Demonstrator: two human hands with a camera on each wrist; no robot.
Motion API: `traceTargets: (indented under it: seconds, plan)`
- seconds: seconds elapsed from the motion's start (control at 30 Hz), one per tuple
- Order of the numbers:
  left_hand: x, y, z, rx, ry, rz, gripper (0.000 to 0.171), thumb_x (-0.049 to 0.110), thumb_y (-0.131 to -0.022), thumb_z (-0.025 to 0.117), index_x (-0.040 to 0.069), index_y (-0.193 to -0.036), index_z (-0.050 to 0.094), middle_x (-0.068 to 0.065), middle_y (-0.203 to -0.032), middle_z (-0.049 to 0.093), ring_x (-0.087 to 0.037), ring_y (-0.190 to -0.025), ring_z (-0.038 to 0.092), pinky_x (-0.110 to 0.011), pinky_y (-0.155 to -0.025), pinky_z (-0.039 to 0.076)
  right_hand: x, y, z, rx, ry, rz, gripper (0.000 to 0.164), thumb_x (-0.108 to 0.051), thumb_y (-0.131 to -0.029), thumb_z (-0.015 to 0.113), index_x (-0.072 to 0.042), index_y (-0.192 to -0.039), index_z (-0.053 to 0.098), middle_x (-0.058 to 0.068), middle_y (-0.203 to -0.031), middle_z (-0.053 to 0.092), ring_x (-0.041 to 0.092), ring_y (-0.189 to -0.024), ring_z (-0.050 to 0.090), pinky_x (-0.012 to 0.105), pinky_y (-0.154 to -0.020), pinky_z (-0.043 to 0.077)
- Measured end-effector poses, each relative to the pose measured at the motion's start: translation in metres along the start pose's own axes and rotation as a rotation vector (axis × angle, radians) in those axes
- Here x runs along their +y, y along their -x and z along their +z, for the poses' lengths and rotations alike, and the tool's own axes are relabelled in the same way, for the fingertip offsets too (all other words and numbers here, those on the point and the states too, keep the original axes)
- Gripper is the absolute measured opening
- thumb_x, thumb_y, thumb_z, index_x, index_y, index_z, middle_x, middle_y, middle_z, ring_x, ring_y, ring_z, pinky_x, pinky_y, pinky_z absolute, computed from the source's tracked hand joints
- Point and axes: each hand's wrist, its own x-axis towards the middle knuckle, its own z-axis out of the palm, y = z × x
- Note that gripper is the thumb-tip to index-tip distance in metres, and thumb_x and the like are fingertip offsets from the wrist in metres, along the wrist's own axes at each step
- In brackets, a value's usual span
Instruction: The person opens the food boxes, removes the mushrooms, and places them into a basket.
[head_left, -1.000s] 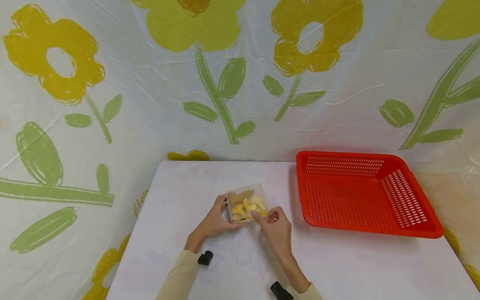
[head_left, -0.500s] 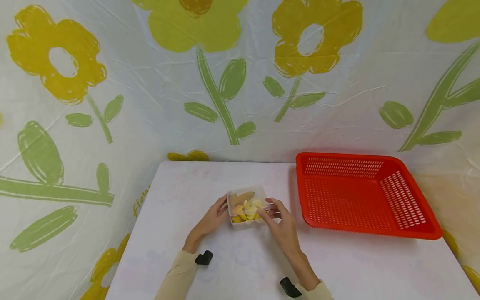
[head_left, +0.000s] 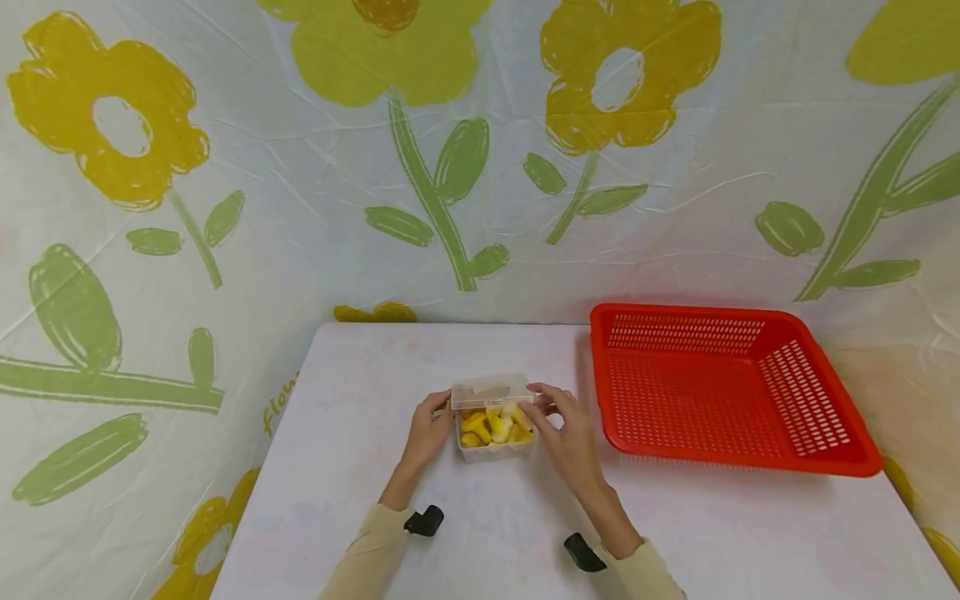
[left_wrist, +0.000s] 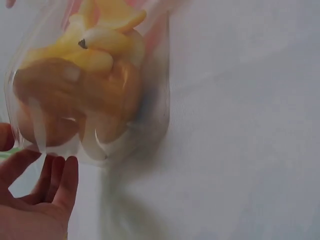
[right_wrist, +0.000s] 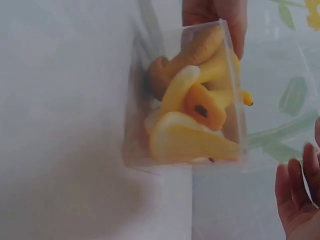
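A small clear plastic box (head_left: 492,452) stands on the table with its hinged lid (head_left: 491,393) raised and tilted back. Inside lie several yellow banana-like pieces (head_left: 501,425), some with dark tips, and brown mushroom-like pieces (right_wrist: 197,50). My left hand (head_left: 427,433) holds the box's left side near the back corner; its thumb and fingertips are beside the clear wall in the left wrist view. With bent fingers and thumb, my right hand (head_left: 566,429) pinches the lid's right corner. The lid is barely visible in the right wrist view.
A red perforated plastic basket (head_left: 697,392) stands to the right on the white-covered table (head_left: 360,367). A flower-printed cloth (head_left: 315,208) hangs behind and to the left. Black wrist cameras (head_left: 585,552) sit on both cuffs.
The lid has swung up and back from nearly closed, exposing the pieces at the front. My right hand moved slightly right and away with it; the left stays by the box's left side.
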Motion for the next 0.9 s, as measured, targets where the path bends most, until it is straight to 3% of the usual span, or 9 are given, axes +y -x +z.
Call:
traceTargets:
  seconds: [0.13, 0.3, 0.53, 0.77, 0.9]
  plan:
    - [0.005, 0.003, 0.005, 0.059, 0.004, -0.066, 0.035, 0.021, -0.103, 0.063, -0.005, -0.127, 0.069, -0.017, -0.117, 0.07, -0.03, -0.106, 0.065, -0.034, -0.088, 0.056, -0.001, -0.013, 0.001, 0.004, -0.035, 0.026, 0.024, -0.012, -0.089, 0.081, -0.01, -0.112, 0.076, 0.007, -0.099, 0.06, 0.022, -0.095, 0.061, 0.024, -0.085, 0.057]
    - [0.013, 0.005, 0.009, 0.113, 0.113, -0.104, 0.035, 0.024, -0.102, 0.067, -0.003, -0.124, 0.071, -0.017, -0.118, 0.069, -0.026, -0.099, 0.065, -0.019, -0.077, 0.053, -0.001, -0.029, 0.002, 0.001, -0.123, 0.088, 0.023, -0.017, -0.091, 0.08, -0.007, -0.111, 0.075, 0.007, -0.11, 0.064, 0.02, -0.104, 0.061, 0.031, -0.094, 0.056]
    - [0.014, 0.006, 0.01, 0.153, 0.162, -0.118, 0.03, 0.021, -0.101, 0.068, 0.0, -0.122, 0.073, -0.014, -0.118, 0.069, -0.018, -0.094, 0.063, -0.014, -0.073, 0.052, -0.009, -0.051, 0.006, -0.025, -0.108, 0.193, 0.03, -0.029, -0.095, 0.076, -0.007, -0.116, 0.072, 0.007, -0.112, 0.066, 0.019, -0.105, 0.064, 0.038, -0.096, 0.056]
    - [0.016, 0.007, 0.011, 0.181, 0.213, -0.112, 0.03, 0.018, -0.101, 0.068, -0.004, -0.122, 0.072, -0.019, -0.12, 0.069, -0.026, -0.098, 0.064, -0.012, -0.072, 0.049, -0.004, -0.073, 0.013, -0.034, -0.052, 0.21, 0.029, -0.031, -0.101, 0.068, -0.007, -0.117, 0.072, 0.009, -0.11, 0.068, 0.024, -0.103, 0.066, 0.042, -0.093, 0.057]
    - [0.037, 0.013, 0.008, 0.176, 0.222, -0.113, 0.03, 0.011, -0.102, 0.065, -0.011, -0.121, 0.069, -0.027, -0.12, 0.066, -0.036, -0.101, 0.064, -0.011, -0.071, 0.048, 0.0, -0.084, 0.015, -0.046, -0.043, 0.2, 0.028, -0.026, -0.103, 0.064, -0.004, -0.119, 0.072, 0.013, -0.108, 0.068, 0.027, -0.097, 0.068, 0.044, -0.089, 0.059]
